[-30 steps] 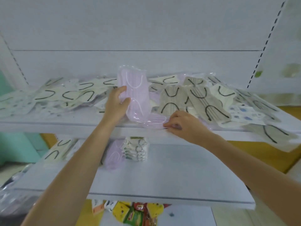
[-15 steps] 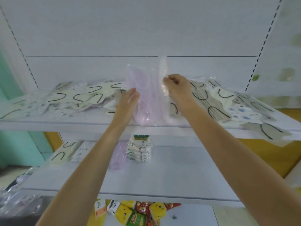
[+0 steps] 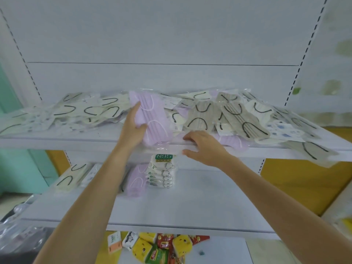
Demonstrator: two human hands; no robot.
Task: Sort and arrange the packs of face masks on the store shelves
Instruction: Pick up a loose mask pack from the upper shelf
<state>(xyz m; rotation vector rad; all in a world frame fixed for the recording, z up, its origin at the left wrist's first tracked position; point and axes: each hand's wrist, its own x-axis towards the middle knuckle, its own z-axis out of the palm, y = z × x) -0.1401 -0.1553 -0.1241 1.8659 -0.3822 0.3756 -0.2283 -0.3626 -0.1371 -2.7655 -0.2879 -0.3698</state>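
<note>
My left hand (image 3: 133, 128) holds a pack of lilac masks (image 3: 152, 117) upright on the upper shelf (image 3: 57, 139), fingers behind it and thumb in front. My right hand (image 3: 203, 147) hovers with spread fingers over the shelf's front edge, beside another lilac pack (image 3: 232, 142) lying flat. Cream packs (image 3: 91, 109) with black ear loops are strewn to the left. Grey-beige packs (image 3: 215, 117) lie to the right. On the lower shelf (image 3: 190, 206) stand an N95 stack (image 3: 162, 171) and a lilac pack (image 3: 136, 181).
A cream pack (image 3: 71, 177) lies at the lower shelf's left. Colourful snack packets (image 3: 158, 246) fill the level below. White back panels with slotted uprights (image 3: 302, 54) close the shelving. A clear plastic bag (image 3: 17, 233) sits at the bottom left.
My right hand has let go of the clear pack it held up beside the lilac one and dropped to the shelf's front edge. My left hand keeps holding the lilac pack.
</note>
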